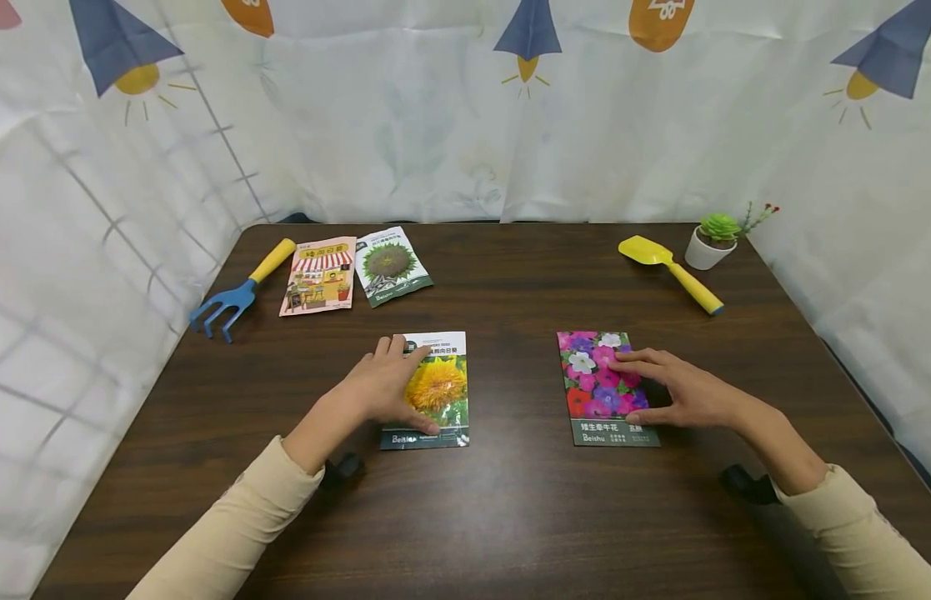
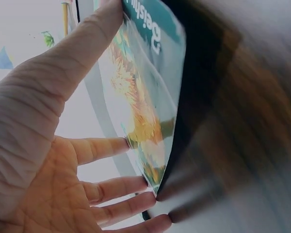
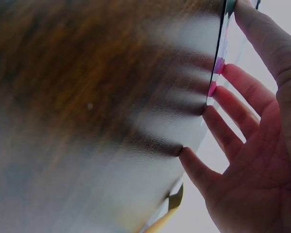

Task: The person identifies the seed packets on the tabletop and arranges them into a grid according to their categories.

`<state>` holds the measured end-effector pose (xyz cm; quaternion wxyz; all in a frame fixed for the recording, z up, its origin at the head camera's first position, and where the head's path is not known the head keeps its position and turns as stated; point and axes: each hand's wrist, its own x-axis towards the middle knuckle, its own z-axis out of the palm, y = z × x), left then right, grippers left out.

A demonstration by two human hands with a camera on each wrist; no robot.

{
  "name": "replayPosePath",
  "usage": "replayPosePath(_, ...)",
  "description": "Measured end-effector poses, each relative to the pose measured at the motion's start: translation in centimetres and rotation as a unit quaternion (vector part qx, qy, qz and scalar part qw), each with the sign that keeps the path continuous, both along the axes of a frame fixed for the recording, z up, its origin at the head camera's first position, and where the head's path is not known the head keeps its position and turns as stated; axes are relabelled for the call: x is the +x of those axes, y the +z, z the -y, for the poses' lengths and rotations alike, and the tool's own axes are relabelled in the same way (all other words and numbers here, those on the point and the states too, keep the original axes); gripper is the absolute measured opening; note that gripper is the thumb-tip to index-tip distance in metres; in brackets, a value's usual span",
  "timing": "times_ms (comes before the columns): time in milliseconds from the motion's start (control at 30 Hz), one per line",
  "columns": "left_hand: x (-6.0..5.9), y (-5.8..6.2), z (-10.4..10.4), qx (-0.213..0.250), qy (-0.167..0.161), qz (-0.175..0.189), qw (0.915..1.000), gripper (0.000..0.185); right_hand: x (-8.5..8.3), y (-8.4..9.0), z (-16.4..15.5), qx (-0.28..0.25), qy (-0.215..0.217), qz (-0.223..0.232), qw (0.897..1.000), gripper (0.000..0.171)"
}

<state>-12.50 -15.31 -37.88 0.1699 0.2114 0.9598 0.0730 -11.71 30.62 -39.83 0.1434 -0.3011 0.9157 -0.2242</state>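
Observation:
On the dark wooden table [image 1: 510, 517] lie two seed packets side by side. My left hand [image 1: 397, 385] rests with straight fingers on the left part of a sunflower packet [image 1: 442, 392]; its thumb reaches the packet's lower edge. In the left wrist view the left hand's fingers [image 2: 106, 187] touch the sunflower packet [image 2: 145, 97]. My right hand [image 1: 660, 392] lies flat on the right part of a packet printed with mixed pink and purple flowers [image 1: 596, 383]. From the right wrist, the right hand's fingers [image 3: 233, 121] meet that packet's edge [image 3: 217, 73].
Two more seed packets [image 1: 318, 275] [image 1: 390, 265] lie at the back left, beside a blue hand rake with a yellow handle [image 1: 236, 296]. A yellow trowel [image 1: 671, 271] and a small potted plant [image 1: 713, 237] stand back right. Printed cloth walls surround the table.

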Motion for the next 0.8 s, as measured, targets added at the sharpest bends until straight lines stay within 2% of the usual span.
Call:
replayPosePath(367,0.2,-0.1,-2.0,-0.009,-0.02,-0.002,0.9998,0.125,-0.3,-0.1,0.4,-0.006,0.009,-0.001,1.0,0.075)
replayPosePath(800,0.0,-0.2,-2.8,-0.015,-0.019,-0.005,0.9997,0.124,-0.3,-0.2,0.7,-0.009,0.014,-0.01,1.0,0.076)
